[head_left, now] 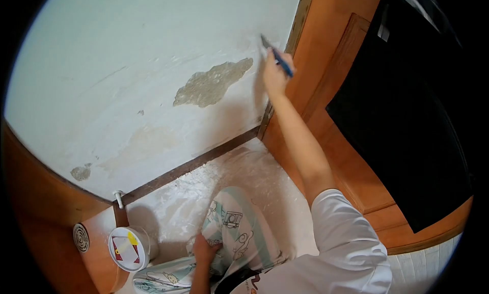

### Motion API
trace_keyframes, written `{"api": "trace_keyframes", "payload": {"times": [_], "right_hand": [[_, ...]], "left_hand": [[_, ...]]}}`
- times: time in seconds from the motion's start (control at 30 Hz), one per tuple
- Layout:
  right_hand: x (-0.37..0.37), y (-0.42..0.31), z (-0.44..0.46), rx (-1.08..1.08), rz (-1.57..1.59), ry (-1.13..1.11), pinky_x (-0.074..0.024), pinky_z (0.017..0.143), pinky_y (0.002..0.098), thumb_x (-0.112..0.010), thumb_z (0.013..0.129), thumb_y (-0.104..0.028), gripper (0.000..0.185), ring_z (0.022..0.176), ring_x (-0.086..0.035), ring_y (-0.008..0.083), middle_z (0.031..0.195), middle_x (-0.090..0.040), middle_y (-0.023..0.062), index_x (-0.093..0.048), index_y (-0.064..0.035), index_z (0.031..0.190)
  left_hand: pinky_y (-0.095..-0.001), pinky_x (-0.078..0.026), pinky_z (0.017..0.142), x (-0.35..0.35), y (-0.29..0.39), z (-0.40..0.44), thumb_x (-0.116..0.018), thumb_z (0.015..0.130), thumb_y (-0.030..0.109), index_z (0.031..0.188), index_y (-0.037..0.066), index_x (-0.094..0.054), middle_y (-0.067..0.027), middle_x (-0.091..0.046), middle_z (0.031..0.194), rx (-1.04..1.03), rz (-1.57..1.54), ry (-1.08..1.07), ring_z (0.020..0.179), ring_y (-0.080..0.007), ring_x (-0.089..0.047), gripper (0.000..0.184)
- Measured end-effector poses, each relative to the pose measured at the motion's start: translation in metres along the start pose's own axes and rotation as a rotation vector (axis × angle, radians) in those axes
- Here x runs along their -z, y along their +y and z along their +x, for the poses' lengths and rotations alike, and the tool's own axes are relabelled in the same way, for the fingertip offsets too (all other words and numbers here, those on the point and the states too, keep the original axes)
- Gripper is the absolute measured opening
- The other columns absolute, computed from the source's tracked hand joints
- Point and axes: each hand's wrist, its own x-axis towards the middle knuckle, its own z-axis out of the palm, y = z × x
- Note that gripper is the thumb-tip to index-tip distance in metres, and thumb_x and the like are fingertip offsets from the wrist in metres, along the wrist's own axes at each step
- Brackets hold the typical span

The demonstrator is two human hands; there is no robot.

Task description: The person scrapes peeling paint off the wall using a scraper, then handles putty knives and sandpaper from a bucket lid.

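Observation:
My right hand (277,72) is closed around the blue handle of a putty knife (278,58). Its metal blade points up and left, at the white wall (153,44) close to the door frame; whether the edge touches the plaster I cannot make out. Below and left of the blade is a large bare grey patch (211,84) where the coating has come off. A smaller grey patch (80,172) shows low on the left. My left hand (205,249) rests on my patterned trousers (239,228), thumb apart from the fingers, with no tool visible in it.
A white lidded bucket (127,249) stands on the floor at the lower left, near a small white pipe (118,198). White flakes and dust cover the floor (178,205) along the brown skirting (196,161). On the right, a black cloth (407,115) hangs before the wooden door (326,80).

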Motion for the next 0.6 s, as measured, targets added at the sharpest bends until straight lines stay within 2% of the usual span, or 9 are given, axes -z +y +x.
{"api": "trace_keyframes", "payload": {"times": [0.07, 0.1, 0.2, 0.27, 0.3, 0.4, 0.43, 0.47, 0.6], "right_hand": [[-0.008, 0.006, 0.008, -0.038, 0.011, 0.104, -0.0423, 0.056, 0.0271, -0.064, 0.075, -0.006, 0.011, 0.061, -0.054, 0.0166, 0.067, -0.057, 0.0089, -0.065, 0.0016, 0.082], [-0.01, 0.002, 0.0, 0.078, -0.106, 0.084, -0.0426, 0.056, 0.0281, -0.064, 0.074, -0.004, 0.01, 0.061, -0.055, 0.0176, 0.067, -0.057, 0.0095, -0.064, 0.002, 0.082], [-0.001, 0.0, -0.016, 0.107, 0.007, -0.125, -0.0441, 0.06, 0.0285, -0.063, 0.073, -0.003, 0.01, 0.064, -0.056, 0.0195, 0.071, -0.059, 0.0123, -0.064, 0.0017, 0.083], [0.01, 0.006, -0.004, 0.189, 0.033, -0.174, -0.0442, 0.059, 0.0288, -0.064, 0.073, -0.002, 0.01, 0.063, -0.056, 0.0198, 0.073, -0.06, 0.0127, -0.064, 0.0017, 0.082], [0.013, 0.007, 0.0, 0.222, 0.047, -0.197, -0.0442, 0.059, 0.0289, -0.064, 0.073, -0.002, 0.01, 0.063, -0.056, 0.02, 0.073, -0.06, 0.013, -0.064, 0.0016, 0.082], [0.001, -0.007, 0.014, -0.11, 0.075, -0.016, -0.0438, 0.058, 0.0292, -0.064, 0.072, -0.002, 0.01, 0.062, -0.056, 0.0209, 0.074, -0.06, 0.0128, -0.065, 0.0011, 0.081], [-0.005, -0.005, 0.006, 0.032, -0.016, -0.047, -0.0435, 0.058, 0.0287, -0.064, 0.072, -0.002, 0.01, 0.062, -0.056, 0.0203, 0.073, -0.061, 0.0121, -0.065, 0.0009, 0.082], [-0.005, -0.007, -0.001, 0.072, 0.035, -0.034, -0.0432, 0.057, 0.0284, -0.065, 0.072, -0.002, 0.011, 0.062, -0.056, 0.019, 0.071, -0.061, 0.0113, -0.065, 0.0007, 0.082], [0.004, 0.007, -0.004, 0.011, 0.069, -0.179, -0.0431, 0.055, 0.0286, -0.066, 0.074, -0.005, 0.008, 0.06, -0.054, 0.0154, 0.07, -0.061, 0.0082, -0.065, 0.0001, 0.08]], "left_hand": [[-0.0436, -0.044, 0.076, -0.003, -0.004, -0.001, -0.081, 0.051, 0.025, 0.104, 0.002, -0.047, -0.0174, -0.056, 0.095, -0.023, 0.01, 0.017, 0.09, -0.0356, -0.055, 0.067], [-0.0436, -0.044, 0.076, 0.0, -0.003, -0.002, -0.081, 0.051, 0.025, 0.104, 0.002, -0.047, -0.0174, -0.056, 0.095, -0.029, -0.004, 0.019, 0.09, -0.0358, -0.055, 0.067], [-0.0436, -0.044, 0.076, 0.003, 0.008, -0.002, -0.08, 0.05, 0.024, 0.104, 0.002, -0.048, -0.0176, -0.056, 0.095, -0.046, -0.039, 0.032, 0.089, -0.0364, -0.055, 0.066], [-0.0437, -0.044, 0.075, 0.004, 0.007, -0.002, -0.08, 0.05, 0.023, 0.103, 0.002, -0.049, -0.0177, -0.056, 0.094, -0.04, -0.015, 0.042, 0.089, -0.0368, -0.055, 0.066], [-0.043, -0.042, 0.079, -0.001, -0.005, 0.0, -0.08, 0.05, 0.019, 0.114, 0.002, -0.043, -0.0192, -0.055, 0.101, -0.026, -0.04, -0.032, 0.096, -0.0373, -0.051, 0.076], [-0.0428, -0.042, 0.079, 0.0, -0.002, -0.001, -0.08, 0.05, 0.019, 0.113, 0.002, -0.043, -0.0187, -0.055, 0.101, -0.013, -0.029, -0.031, 0.097, -0.037, -0.051, 0.075], [-0.0428, -0.042, 0.079, 0.003, 0.002, -0.001, -0.079, 0.05, 0.019, 0.113, 0.002, -0.043, -0.0189, -0.055, 0.101, -0.004, -0.033, -0.035, 0.096, -0.0371, -0.051, 0.075], [-0.0428, -0.042, 0.079, 0.007, 0.008, -0.002, -0.079, 0.051, 0.019, 0.113, 0.002, -0.043, -0.019, -0.055, 0.101, 0.002, -0.04, -0.039, 0.096, -0.0372, -0.052, 0.074], [-0.0424, -0.042, 0.08, 0.004, 0.006, 0.0, -0.079, 0.051, 0.019, 0.113, 0.002, -0.043, -0.0194, -0.055, 0.102, 0.004, -0.036, -0.03, 0.096, -0.0371, -0.052, 0.073]]}}
